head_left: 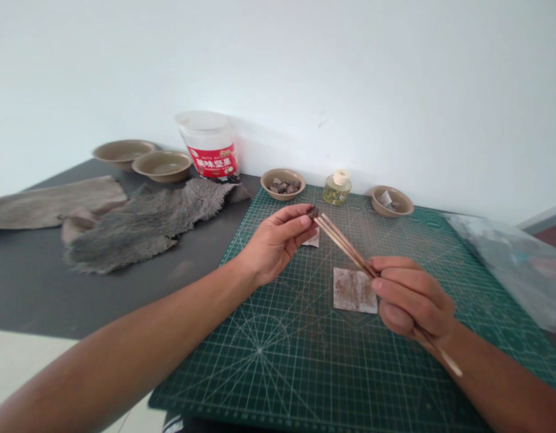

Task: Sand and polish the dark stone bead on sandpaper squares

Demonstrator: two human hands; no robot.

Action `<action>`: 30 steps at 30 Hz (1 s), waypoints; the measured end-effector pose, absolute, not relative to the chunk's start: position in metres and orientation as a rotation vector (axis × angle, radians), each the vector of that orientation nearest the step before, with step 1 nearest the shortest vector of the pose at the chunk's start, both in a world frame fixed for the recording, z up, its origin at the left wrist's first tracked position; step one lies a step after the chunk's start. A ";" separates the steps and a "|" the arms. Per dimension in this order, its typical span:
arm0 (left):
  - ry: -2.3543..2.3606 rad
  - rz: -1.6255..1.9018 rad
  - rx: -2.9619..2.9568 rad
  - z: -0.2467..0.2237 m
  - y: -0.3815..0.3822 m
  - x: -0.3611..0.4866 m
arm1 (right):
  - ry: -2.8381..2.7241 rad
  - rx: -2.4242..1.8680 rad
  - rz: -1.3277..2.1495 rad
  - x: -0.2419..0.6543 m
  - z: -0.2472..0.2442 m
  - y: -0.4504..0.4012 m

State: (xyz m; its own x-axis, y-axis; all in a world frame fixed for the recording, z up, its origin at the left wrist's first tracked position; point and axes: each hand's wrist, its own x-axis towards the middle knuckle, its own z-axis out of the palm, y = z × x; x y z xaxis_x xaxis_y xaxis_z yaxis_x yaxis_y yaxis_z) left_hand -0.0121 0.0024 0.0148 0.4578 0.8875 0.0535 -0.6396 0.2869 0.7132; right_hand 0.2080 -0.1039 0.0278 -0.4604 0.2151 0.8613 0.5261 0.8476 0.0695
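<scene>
My left hand [280, 240] is closed in a pinch on a small dark brown piece [313, 211], perhaps a stone or a nut; its kind is hard to make out. In my right hand [416, 294], closed around them, is a bundle of thin wooden sticks [343, 242]. Their upper ends reach the piece or come very close to it. Below the sticks, a white square pad [354, 291] with brown stains lies on the green cutting mat [287, 373]. Part of another white pad [311, 239] shows behind my left fingers.
Along the wall stand a bowl [264, 179] of brown pieces, a small bottle [336, 189] of yellowish liquid and a bowl [407, 207] with small white pieces. Left are two bowls [163, 171], a red-labelled tub [210, 147] and grey cloths [138, 222]. Clear plastic [512, 258] lies right.
</scene>
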 end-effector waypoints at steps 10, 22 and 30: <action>0.366 1.005 0.784 0.011 0.002 -0.012 | -2.111 -0.556 -0.435 0.205 0.035 -0.106; 0.366 0.953 0.793 0.010 0.001 -0.013 | -2.095 -0.555 -0.422 0.208 0.034 -0.105; 0.355 0.935 0.787 0.009 0.002 -0.015 | -2.060 -0.542 -0.433 0.208 0.032 -0.105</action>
